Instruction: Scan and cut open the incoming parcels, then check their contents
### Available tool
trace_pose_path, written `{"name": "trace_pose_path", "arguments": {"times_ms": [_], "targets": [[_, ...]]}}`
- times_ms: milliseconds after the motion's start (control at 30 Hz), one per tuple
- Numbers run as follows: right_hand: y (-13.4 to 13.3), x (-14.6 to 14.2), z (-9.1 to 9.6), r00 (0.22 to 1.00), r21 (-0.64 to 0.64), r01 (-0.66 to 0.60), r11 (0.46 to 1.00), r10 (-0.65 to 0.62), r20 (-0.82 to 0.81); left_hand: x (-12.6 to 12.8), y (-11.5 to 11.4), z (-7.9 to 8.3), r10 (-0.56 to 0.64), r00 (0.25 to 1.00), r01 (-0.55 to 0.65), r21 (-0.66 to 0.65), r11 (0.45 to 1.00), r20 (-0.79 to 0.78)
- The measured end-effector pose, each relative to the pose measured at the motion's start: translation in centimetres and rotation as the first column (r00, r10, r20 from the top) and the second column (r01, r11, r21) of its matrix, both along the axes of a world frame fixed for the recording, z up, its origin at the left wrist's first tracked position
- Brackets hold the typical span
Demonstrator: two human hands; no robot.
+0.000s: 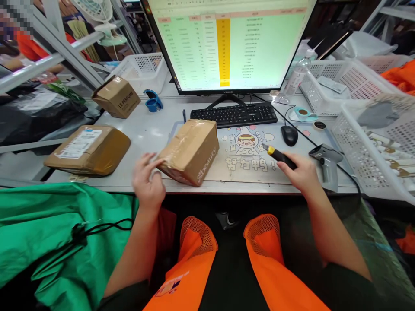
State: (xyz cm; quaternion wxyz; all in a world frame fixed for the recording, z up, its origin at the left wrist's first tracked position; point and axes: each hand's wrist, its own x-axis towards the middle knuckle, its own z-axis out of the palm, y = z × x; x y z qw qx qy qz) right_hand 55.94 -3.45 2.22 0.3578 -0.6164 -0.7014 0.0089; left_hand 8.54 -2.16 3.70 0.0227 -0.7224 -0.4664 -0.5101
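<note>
My right hand (301, 172) is wrapped round a black and yellow utility knife (279, 156), its blade pointing left over the desk mat. A taped brown cardboard box (191, 151) with white "beauty" lettering sits at an angle at the mat's left part, near the desk's front edge. Beside its left corner is my left hand (149, 179), slightly blurred, with fingers apart and the index finger reaching to the box. Whether that fingertip presses on the cardboard, I cannot tell.
A taped parcel (113, 144) and a small open carton (125, 101) stand at left. Behind the mat are a keyboard (233, 114) and monitor (201, 56). A mouse (289, 135), a barcode scanner (329, 168) and white baskets (352, 147) occupy the right.
</note>
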Motion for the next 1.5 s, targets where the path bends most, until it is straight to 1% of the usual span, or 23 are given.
{"name": "trace_pose_path", "arguments": {"times_ms": [67, 133, 200, 267, 333, 367, 433, 500, 533, 600, 667, 733, 800, 933, 1067, 1100, 1167, 1233, 1300, 1333, 1367, 1433, 1500], "targets": [[-1.7, -0.5, -1.7, 0.997, -0.014, 0.004, 1.0, -0.005, -0.081, -0.2, -0.2, -0.6, 0.169, 0.986, -0.169, 0.018, 0.985, 0.014], [-2.7, -1.1, -2.8, 0.991, -0.02, 0.002, 1.0, -0.005, -0.135, 0.8, 0.3, -1.3, 0.197, 0.98, -0.197, -0.007, 0.98, 0.007], [-3.3, -1.6, -3.4, 0.988, -0.019, -0.014, 1.0, 0.011, -0.156, 1.4, 1.7, -2.0, 0.201, 0.976, -0.204, 0.034, 0.978, 0.085], [-3.6, -2.0, -3.2, 0.988, -0.015, -0.037, 0.999, 0.034, -0.151, 0.7, 4.1, -2.2, 0.154, 0.967, -0.178, 0.107, 0.978, 0.201], [-3.9, -2.6, -2.6, 0.988, -0.012, -0.077, 0.997, 0.074, -0.133, -1.2, 6.7, -1.9, 0.097, 0.96, -0.135, 0.13, 0.982, 0.264], [-4.0, -3.1, -2.1, 0.987, -0.013, -0.112, 0.994, 0.109, -0.12, -2.2, 7.8, -1.6, 0.103, 0.958, -0.143, 0.136, 0.98, 0.266], [-3.9, -4.6, -1.1, 0.975, -0.014, -0.208, 0.978, 0.206, -0.084, -3.6, 8.9, -1.0, 0.175, 0.952, -0.221, 0.167, 0.961, 0.253], [-3.4, -6.8, 0.1, 0.952, -0.005, -0.304, 0.953, 0.304, -0.029, -3.5, 8.3, -0.6, 0.233, 0.947, -0.28, 0.207, 0.937, 0.222], [-3.1, -8.1, 0.6, 0.94, 0.009, -0.34, 0.94, 0.34, 0.005, -2.9, 7.4, -0.5, 0.219, 0.957, -0.258, 0.22, 0.941, 0.188], [-2.2, -10.7, 1.5, 0.916, 0.04, -0.396, 0.917, 0.393, 0.077, -0.9, 4.9, -0.9, 0.119, 0.991, -0.128, 0.22, 0.967, 0.056], [-1.2, -12.8, 2.2, 0.885, 0.057, -0.453, 0.89, 0.44, 0.151, 1.1, 2.5, -1.4, 0.029, 0.996, -0.011, 0.197, 0.98, -0.086], [-0.2, -14.3, 2.7, 0.848, 0.064, -0.505, 0.861, 0.482, 0.219, 2.4, 1.0, -1.7, 0.018, 0.989, 0.008, 0.177, 0.984, -0.148], [0.7, -15.2, 3.0, 0.822, 0.07, -0.536, 0.841, 0.502, 0.27, 2.7, 0.5, -1.7, 0.035, 0.988, -0.009, 0.175, 0.985, -0.151], [1.7, -16.4, 3.2, 0.809, 0.082, -0.548, 0.833, 0.502, 0.304, 1.8, 1.4, -1.4, -0.009, 0.986, 0.042, 0.197, 0.979, -0.167], [2.8, -16.7, 3.4, 0.787, 0.091, -0.571, 0.816, 0.513, 0.343, 1.3, 1.9, -1.6, 0.027, 0.982, 0.012, 0.201, 0.98, -0.186], [3.6, -16.1, 3.5, 0.792, 0.092, -0.561, 0.822, 0.502, 0.347, 1.3, 1.8, -1.7, 0.035, 0.982, 0.005, 0.21, 0.978, -0.185], [5.9, -13.8, 4.2, 0.862, 0.119, -0.448, 0.886, 0.393, 0.32, 1.0, 1.6, -2.1, 0.051, 0.984, -0.013, 0.218, 0.976, -0.17], [8.6, -10.5, 5.2, 0.958, 0.164, -0.205, 0.965, 0.164, 0.237, 0.5, 1.4, -2.4, 0.069, 0.987, -0.041, 0.189, 0.981, -0.144], [10.2, -7.7, 6.3, 0.989, 0.168, -0.004, 0.986, -0.022, 0.149, -0.1, 1.5, -2.4, 0.034, 0.991, -0.015, 0.142, 0.99, -0.128], [10.2, -7.0, 6.7, 0.991, 0.148, 0.013, 0.989, -0.033, 0.13, -0.3, 1.6, -2.3, -0.016, 0.992, 0.031, 0.12, 0.992, -0.127], [9.6, -6.9, 6.9, 0.992, 0.119, -0.027, 0.992, 0.012, 0.128, -0.5, 1.7, -2.1, -0.076, 0.988, 0.09, 0.101, 0.991, -0.132], [6.9, -8.4, 6.9, 0.969, 0.06, -0.204, 0.977, 0.193, 0.153, -0.3, 2.1, -1.8, -0.179, 0.973, 0.194, 0.093, 0.977, -0.147], [3.1, -11.3, 6.1, 0.913, 0.034, -0.369, 0.929, 0.356, 0.197, 0.2, 2.5, -1.6, -0.2, 0.968, 0.221, 0.13, 0.967, -0.153]]}}
